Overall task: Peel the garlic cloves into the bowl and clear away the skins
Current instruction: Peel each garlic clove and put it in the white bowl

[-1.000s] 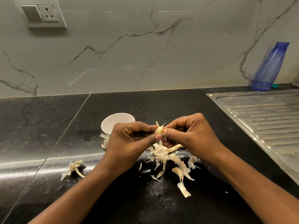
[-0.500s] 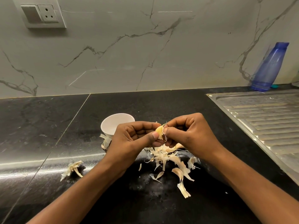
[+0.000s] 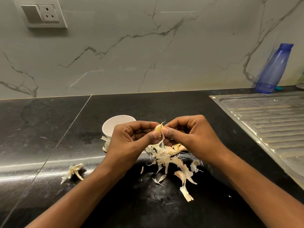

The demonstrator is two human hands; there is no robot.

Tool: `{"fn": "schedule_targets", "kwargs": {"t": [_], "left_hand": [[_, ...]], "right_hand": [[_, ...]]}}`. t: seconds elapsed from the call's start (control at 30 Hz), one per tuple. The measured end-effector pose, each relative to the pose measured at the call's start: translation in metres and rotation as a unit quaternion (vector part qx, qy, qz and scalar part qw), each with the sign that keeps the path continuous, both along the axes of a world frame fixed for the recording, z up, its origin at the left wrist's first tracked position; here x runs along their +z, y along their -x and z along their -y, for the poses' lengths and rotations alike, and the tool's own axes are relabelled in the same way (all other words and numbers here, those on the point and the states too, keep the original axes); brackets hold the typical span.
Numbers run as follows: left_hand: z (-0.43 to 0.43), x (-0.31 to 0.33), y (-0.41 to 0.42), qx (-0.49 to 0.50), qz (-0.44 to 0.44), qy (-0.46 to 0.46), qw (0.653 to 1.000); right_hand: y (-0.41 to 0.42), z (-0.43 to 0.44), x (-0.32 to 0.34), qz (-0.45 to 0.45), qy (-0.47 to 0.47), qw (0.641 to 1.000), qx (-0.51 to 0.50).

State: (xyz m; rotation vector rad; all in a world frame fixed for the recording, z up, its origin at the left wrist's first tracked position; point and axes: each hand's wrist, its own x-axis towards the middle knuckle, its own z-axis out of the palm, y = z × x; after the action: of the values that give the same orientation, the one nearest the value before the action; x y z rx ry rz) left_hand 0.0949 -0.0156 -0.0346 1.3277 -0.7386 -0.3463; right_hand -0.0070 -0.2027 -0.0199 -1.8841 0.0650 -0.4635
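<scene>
Both hands, left hand (image 3: 130, 140) and right hand (image 3: 189, 137), pinch one garlic clove (image 3: 158, 128) above skins (image 3: 167, 159).

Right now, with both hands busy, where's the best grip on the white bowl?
Probably wrap its side wall just under the rim, coming from the left. The white bowl stands upright and round; its upper left wall is exposed, while the left hand, holding the garlic clove, covers its right side.

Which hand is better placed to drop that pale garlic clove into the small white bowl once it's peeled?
Probably the left hand: it grips the pale garlic clove and sits next to the small white round bowl. The right hand only pinches the loose papery skin, farther from the bowl.
</scene>
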Motion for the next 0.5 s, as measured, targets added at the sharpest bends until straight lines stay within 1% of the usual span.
{"fn": "schedule_targets", "kwargs": {"t": [0.1, 0.3, 0.5], "left_hand": [[0.0016, -0.0009, -0.0004, -0.004, -0.022, 0.001, 1.000], [0.0014, 0.0013, -0.0028, -0.034, -0.105, 0.012, 0.994], [0.0015, 0.0049, -0.0026, -0.067, -0.150, 0.014, 0.986]], "right_hand": [[0.0006, -0.0006, -0.0005, 0.002, -0.008, 1.000, 0.003], [-0.0027, -0.0014, -0.0004, -0.005, -0.052, 0.999, 0.008], [-0.0029, -0.0009, -0.0002, -0.014, -0.064, 0.998, -0.004]]}}
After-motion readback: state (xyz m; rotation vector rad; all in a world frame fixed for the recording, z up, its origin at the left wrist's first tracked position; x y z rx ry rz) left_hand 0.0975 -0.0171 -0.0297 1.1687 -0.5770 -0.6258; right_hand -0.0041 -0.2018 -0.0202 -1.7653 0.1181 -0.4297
